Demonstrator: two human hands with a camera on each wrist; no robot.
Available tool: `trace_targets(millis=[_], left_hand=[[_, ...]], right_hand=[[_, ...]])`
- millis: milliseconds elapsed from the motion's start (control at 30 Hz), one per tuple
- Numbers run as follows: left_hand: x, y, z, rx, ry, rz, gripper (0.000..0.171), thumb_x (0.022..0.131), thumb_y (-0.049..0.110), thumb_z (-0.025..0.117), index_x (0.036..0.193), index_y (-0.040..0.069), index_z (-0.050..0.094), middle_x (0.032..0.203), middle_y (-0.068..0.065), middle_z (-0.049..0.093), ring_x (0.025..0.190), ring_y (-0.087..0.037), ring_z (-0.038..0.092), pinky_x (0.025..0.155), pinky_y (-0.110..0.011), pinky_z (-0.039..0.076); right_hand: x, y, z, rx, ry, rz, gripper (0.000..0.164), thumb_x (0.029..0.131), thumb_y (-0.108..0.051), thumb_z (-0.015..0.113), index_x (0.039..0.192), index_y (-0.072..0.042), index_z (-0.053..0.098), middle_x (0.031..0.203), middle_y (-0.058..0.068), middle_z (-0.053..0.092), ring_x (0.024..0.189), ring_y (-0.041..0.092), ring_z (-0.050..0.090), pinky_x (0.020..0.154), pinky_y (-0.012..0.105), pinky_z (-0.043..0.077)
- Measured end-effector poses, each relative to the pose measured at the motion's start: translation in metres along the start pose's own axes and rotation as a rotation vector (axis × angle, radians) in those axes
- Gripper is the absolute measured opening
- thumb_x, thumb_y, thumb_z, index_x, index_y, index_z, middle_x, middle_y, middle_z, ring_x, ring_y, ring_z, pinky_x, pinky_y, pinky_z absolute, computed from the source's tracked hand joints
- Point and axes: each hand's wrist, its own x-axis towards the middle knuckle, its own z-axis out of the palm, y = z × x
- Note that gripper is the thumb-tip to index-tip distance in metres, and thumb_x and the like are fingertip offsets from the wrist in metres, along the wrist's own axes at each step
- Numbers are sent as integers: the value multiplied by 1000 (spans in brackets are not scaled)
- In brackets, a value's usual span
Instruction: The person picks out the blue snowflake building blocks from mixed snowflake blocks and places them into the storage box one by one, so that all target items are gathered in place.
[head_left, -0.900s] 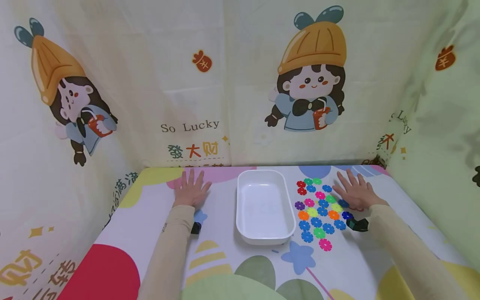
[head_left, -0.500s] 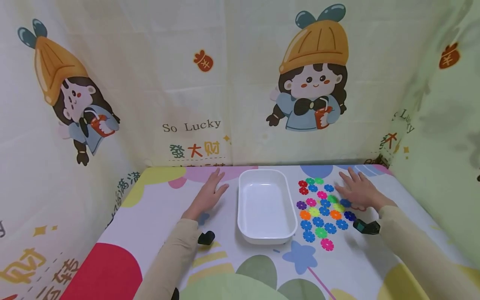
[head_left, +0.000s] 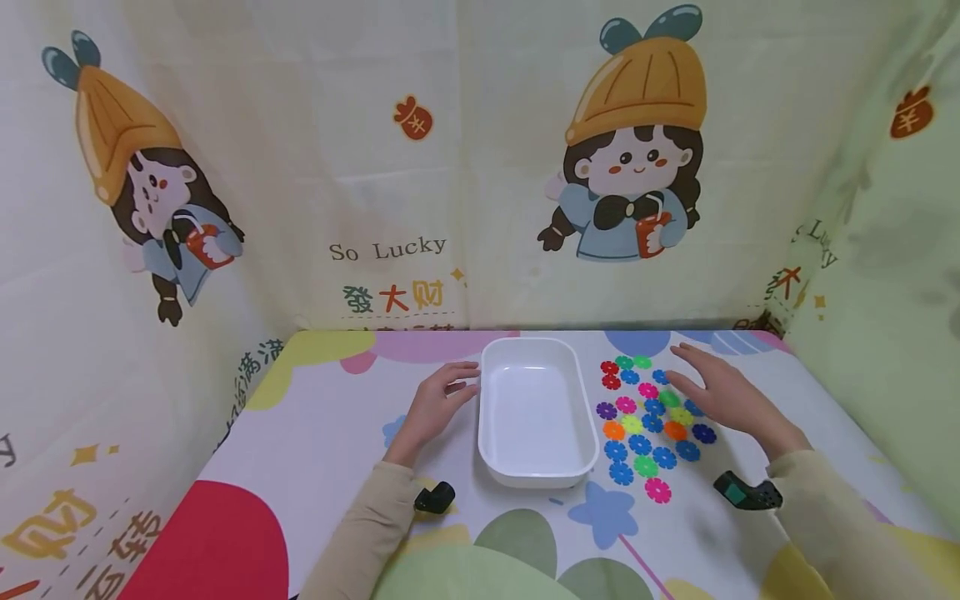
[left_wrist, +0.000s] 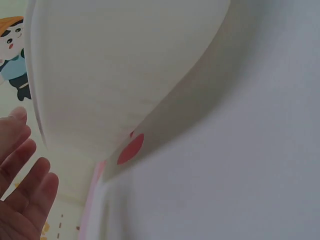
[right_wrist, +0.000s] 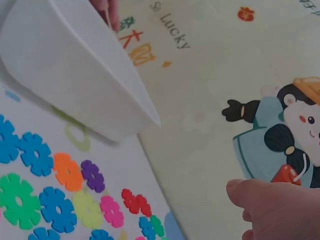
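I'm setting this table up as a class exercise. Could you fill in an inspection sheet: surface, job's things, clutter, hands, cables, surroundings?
Surface: pale tabletop printed with bright coloured shapes.
Job's things: white tray standing upright; loosely scattered multicoloured discs with notched edges, lying to its right.
Clutter: nothing seen.
Left hand: at the tray's left rim, fingers relaxed; whether it touches, I cannot tell.
Right hand: beside the right edge of the discs, holding nothing visible; a dark device shows at that wrist.
Cables: nothing seen.
Surroundings: cream backdrop printed with cartoon figures and lettering.
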Motion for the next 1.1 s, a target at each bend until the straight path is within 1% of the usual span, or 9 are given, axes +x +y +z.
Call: trace_targets(millis=[200,300,433,633,767,833,900,1000,1100], left_hand=[[-1,-1,6,-18,-12,-14,23,91,14,70,112,4,72,125,-2,63,120,-18,56,96,-31,52],[-1,-2,8,-39,3,-18,20,91,13,70,109,4,72,124,-2,64,119,-17,57,96,-29,51],[-1,-3,10,-64,24,-16,17,91,11,70,107,6,73,123,0,64,119,-16,57,97,-27,50],[-1,-3,15,-82,55,-30,17,91,12,70,106,7,74,121,0,66,117,-15,59,96,-28,51],[-7,13,14,-110,98,-32,21,91,7,68,110,-1,71,121,-9,65,117,-24,59,97,-38,51],[-10,25,13,-121,105,-31,23,91,5,67,111,-6,69,121,-14,65,118,-29,58,97,-44,51],[-13,34,11,-128,98,-41,24,92,4,67,112,-7,68,123,-16,64,120,-31,57,97,-48,50],[-15,38,10,-130,91,-60,24,92,6,66,112,-7,69,125,-16,63,123,-31,54,100,-52,47],[-14,38,11,-128,94,-70,23,92,6,66,111,-8,69,125,-16,63,125,-31,53,105,-52,42]], right_hand=[[-16,-11,1,64,49,13,72,100,-46,50,150,1,29,151,32,26,135,54,25,102,74,27],[-22,-11,2,85,84,19,70,101,-45,48,150,1,30,152,31,27,135,54,26,100,74,30],[-28,-7,5,104,120,55,68,102,-45,46,150,1,31,151,31,29,134,54,28,97,74,33],[-35,5,13,117,125,140,71,101,-49,46,149,1,32,148,34,31,131,55,28,94,77,32],[-34,13,16,96,132,156,67,100,-46,49,147,2,36,145,35,34,129,55,30,94,76,33],[-33,18,17,85,135,153,65,99,-42,52,145,2,39,144,35,35,128,55,32,94,75,34],[-31,22,19,69,139,144,60,98,-36,57,142,3,43,142,35,38,126,55,35,93,74,37],[-31,28,22,58,131,130,55,96,-28,62,139,4,47,138,34,42,122,54,39,90,71,42],[-30,33,24,66,107,122,53,94,-22,65,136,5,49,135,34,45,118,53,42,89,69,45]])
